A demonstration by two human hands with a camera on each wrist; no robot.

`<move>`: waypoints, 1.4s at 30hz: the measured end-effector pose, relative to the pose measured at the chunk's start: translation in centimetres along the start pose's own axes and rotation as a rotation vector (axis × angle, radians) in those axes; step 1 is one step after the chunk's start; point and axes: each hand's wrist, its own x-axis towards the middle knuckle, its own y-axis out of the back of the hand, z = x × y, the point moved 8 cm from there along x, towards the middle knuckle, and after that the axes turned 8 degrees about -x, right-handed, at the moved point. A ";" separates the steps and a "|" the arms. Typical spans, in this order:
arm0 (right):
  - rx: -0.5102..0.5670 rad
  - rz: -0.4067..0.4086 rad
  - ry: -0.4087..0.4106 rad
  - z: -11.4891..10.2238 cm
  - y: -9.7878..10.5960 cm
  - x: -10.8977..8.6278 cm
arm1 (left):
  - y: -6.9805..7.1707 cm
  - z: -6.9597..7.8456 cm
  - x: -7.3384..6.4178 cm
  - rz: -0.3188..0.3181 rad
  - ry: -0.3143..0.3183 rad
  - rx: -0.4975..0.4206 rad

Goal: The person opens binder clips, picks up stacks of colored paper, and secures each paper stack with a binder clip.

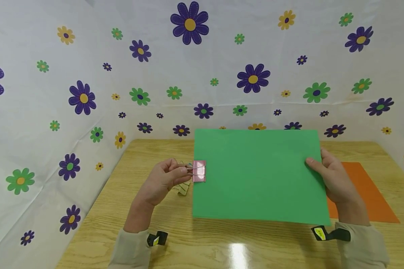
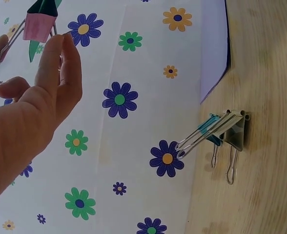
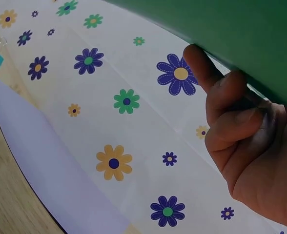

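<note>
A green sheet of paper, with a second edge showing along its bottom, is held up over the table. My left hand pinches the wire handles of a pink binder clip between thumb and fingers. The clip sits on the sheet's left edge, about halfway up; in the left wrist view the pink clip has its handles spread. At the right edge, my right hand grips the paper, thumb on the front. Its fingers lie behind the green paper in the right wrist view.
On the wooden table, a yellowish binder clip and a teal one stand close together, left of the green sheet. An orange sheet lies at the right. The wrist views also show a lavender sheet. Flowered cloth surrounds the table.
</note>
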 end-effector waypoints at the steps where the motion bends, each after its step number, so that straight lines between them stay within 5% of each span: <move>1: -0.014 -0.007 -0.006 0.0 -0.1 0.0 | 0.0 0.0 0.0 0.005 -0.001 -0.002; 23: -0.188 -0.121 -0.051 0.4 -0.8 -0.5 | 0.6 0.7 -0.1 0.065 -0.079 -0.032; 33: -0.229 -0.128 0.015 0.1 -1.1 -0.4 | 1.0 0.3 -0.4 -0.006 -0.001 0.087; 42: -0.282 -0.087 0.002 0.1 -0.6 -0.4 | 0.7 0.1 -0.8 -0.147 0.041 0.257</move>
